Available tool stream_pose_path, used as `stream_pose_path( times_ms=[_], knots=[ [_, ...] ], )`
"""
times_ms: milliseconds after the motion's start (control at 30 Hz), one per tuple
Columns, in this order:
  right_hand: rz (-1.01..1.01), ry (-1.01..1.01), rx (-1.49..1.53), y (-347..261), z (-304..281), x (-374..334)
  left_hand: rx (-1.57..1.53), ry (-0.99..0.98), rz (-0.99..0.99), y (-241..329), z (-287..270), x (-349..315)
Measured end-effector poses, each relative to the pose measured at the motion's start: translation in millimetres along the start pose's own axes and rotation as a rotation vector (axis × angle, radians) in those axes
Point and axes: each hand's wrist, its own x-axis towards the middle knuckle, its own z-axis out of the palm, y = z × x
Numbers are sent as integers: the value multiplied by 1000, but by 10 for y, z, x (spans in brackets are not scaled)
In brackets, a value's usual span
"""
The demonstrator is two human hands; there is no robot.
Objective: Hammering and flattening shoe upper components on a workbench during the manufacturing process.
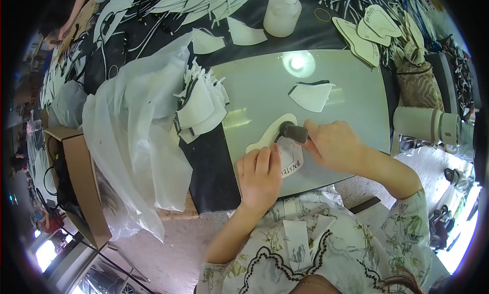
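Observation:
A cream cut-out template (264,142) with handwriting lies on the grey-green board (351,95), close to its near edge. Bent and pressed together, the fingers of my left hand (259,179) hold it down at its left side. My right hand (333,143) grips a short, dark, blunt-ended tool (295,133) over the template; its exact kind is unclear. A white piece partly shows beneath my fingers. Beyond my hands lies a single white curved piece (311,96) with a dark edge. Left of the board sits a stack of similar white pieces (199,108).
Clear plastic sheeting (135,136) drapes over the table's left side, beside a cardboard box (81,184). At the back stands a translucent bottle (282,15). More templates (359,42) lie at the far right, above a grey cylindrical flask (420,125). Cut white strips (204,2) cover the far side.

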Motion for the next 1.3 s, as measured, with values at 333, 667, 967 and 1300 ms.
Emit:
stream_pose_path(
  times_ms=[333, 667, 967, 1300],
  knots=[
    [44, 111, 47, -220, 90, -117, 62, -37, 90, -18, -7, 5],
    [185, 39, 100, -199, 163, -113, -86, -2, 34, -98, -41, -53],
    [29, -39, -1, 68, -47, -12, -138, -17, -116, -90, 116, 291],
    [-167, -175, -20, 177, -190, 92, -79, 17, -188, -56, 4, 187]
  ],
)
